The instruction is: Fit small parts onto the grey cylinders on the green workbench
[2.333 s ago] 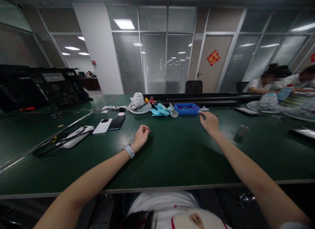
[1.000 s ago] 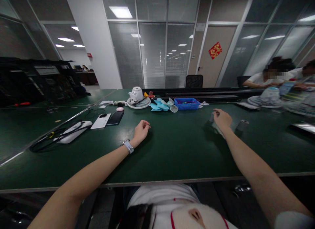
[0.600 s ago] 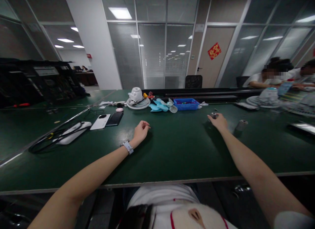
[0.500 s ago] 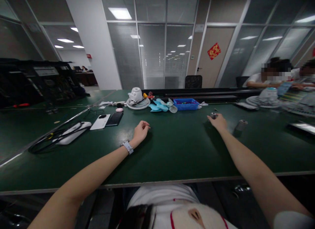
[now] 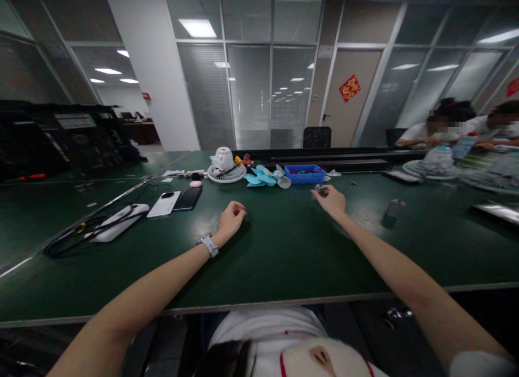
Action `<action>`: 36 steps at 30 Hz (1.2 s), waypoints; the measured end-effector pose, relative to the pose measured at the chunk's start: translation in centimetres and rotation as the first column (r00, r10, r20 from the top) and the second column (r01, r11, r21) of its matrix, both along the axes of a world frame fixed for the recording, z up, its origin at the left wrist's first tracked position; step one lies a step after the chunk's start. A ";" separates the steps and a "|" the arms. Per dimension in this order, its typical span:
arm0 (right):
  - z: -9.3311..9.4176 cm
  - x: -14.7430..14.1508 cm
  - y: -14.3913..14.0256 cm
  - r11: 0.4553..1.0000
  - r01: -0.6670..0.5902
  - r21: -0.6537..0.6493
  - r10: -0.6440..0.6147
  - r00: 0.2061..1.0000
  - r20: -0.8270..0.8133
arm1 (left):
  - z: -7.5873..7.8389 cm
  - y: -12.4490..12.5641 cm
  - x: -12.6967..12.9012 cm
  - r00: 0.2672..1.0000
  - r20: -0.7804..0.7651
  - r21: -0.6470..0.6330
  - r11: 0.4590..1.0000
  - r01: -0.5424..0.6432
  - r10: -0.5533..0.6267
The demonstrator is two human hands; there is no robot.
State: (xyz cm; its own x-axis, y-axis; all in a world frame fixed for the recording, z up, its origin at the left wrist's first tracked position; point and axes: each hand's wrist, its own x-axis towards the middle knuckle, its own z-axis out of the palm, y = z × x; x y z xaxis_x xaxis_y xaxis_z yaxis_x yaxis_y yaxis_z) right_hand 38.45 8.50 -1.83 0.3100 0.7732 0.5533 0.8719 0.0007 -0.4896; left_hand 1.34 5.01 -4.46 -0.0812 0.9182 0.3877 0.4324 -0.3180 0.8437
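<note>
My right hand (image 5: 333,202) is raised a little over the green table (image 5: 279,258), right of the middle. Its thumb and fingers grip a small grey metal part (image 5: 321,189), mostly covered by the fingertips. A silver cylinder (image 5: 394,208), like a small motor, stands upright farther right, apart from that hand. Left of the middle, my left hand (image 5: 232,217) rests on the table with its fingers curled together. Whatever those fingers hold, if anything, is hidden. A watch with a pale strap is on the left wrist.
Along the back are a white fan body (image 5: 223,159) on its grille, blue fan blades (image 5: 261,176) and a blue tray (image 5: 305,174). Phones (image 5: 164,204) and a cabled white device (image 5: 121,223) lie left. Co-workers (image 5: 438,128) sit back right among fan parts.
My right hand has moved left across the table, carrying the small metal part away from the silver cylinder. My left hand has stayed in place.
</note>
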 end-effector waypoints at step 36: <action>-0.3 -13.2 -7.0 0.754 -0.650 0.094 0.656 0.745 -0.119 | 0.9 -0.4 -1.4 0.942 -0.218 -0.025 0.967 0.255 -0.254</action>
State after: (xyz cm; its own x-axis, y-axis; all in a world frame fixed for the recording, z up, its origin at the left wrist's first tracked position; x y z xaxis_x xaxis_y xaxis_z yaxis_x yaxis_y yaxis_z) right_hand 25.24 1.45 -2.16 -0.1877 0.7907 0.5827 0.5752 0.5693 -0.5873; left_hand -0.01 4.64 -3.51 0.2418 0.8956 0.3734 0.5093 -0.4447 0.7368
